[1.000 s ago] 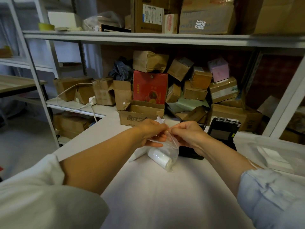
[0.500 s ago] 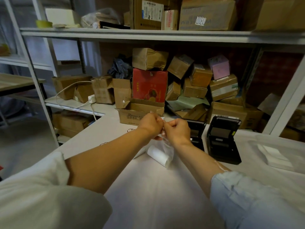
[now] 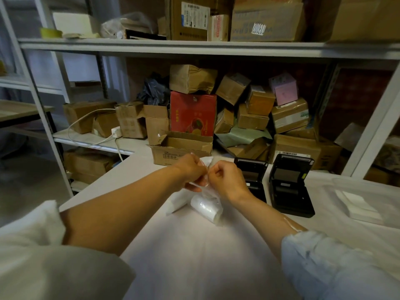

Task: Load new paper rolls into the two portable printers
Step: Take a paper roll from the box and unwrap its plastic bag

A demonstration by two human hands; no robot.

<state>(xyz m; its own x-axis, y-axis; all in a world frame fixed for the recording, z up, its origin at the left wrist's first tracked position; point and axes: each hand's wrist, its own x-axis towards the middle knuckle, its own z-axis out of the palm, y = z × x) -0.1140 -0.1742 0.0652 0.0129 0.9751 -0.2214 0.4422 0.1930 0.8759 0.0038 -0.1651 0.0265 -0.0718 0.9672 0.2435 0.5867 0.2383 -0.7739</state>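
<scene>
A white paper roll (image 3: 205, 208) hangs inside a clear plastic bag (image 3: 213, 197) just above the white table (image 3: 194, 256). My left hand (image 3: 190, 171) and my right hand (image 3: 226, 178) both pinch the bag's top edge, knuckles close together. A second white wrapped roll (image 3: 176, 202) lies on the table under my left wrist. Two black portable printers stand with lids raised behind my right hand: the left printer (image 3: 252, 172) is partly hidden by that hand, the right printer (image 3: 290, 185) is in full view.
An open cardboard box (image 3: 181, 148) sits at the table's far edge. A clear plastic tray with white pads (image 3: 361, 204) lies at the right. Metal shelving (image 3: 173, 47) crammed with cartons stands behind, and a white cable and plug (image 3: 114, 131) rest on the lower left shelf.
My hands have drawn closer together on the bag's top and lifted slightly away from me. The view has shifted so both printers now show fully to the right.
</scene>
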